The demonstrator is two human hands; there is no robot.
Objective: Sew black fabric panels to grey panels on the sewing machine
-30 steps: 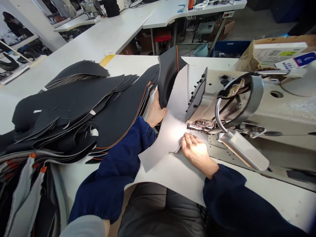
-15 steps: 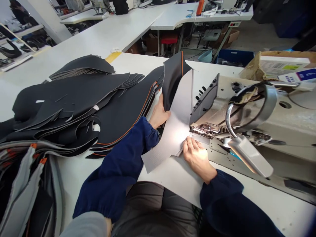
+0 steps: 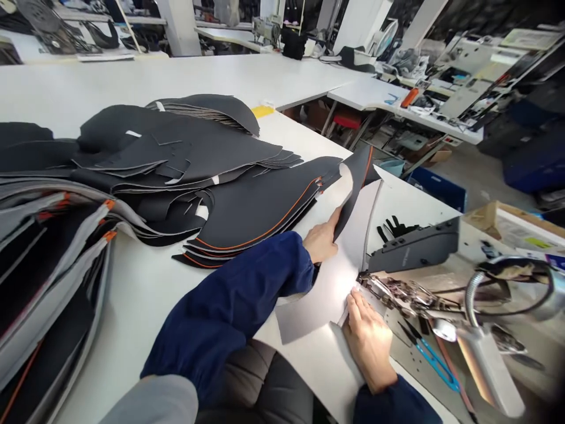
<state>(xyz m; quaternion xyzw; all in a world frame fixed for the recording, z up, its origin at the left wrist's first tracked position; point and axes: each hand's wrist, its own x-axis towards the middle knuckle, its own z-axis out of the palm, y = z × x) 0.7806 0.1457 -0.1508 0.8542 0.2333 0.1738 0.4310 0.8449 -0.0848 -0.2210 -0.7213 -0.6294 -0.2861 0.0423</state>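
A fabric panel [image 3: 329,294], pale grey on the face turned up, lies at the sewing machine's presser foot [image 3: 375,284]. Its far part folds over to a black face with an orange line of piping [image 3: 368,165]. My left hand [image 3: 322,240] grips the folded black part, with some fingers hidden beneath. Close in front of the presser foot, my right hand [image 3: 368,330] presses its fingers together on the panel's right edge; its thumb is hidden. The machine lamp [image 3: 489,368] lights the grey cloth by the needle area.
Stacked black panels with orange piping [image 3: 260,206] lie left of my hands. More grey-backed pieces [image 3: 83,259] hang at the near left. Blue thread snips [image 3: 435,356] rest on the machine bed. A cardboard box [image 3: 498,218] stands behind the machine, and a blue bin [image 3: 439,187] is beyond the table.
My view has swung left and tilted, so the hands and machine appear farther right and lower. Both hands stay on the panel. The blue snips have come more fully into view.
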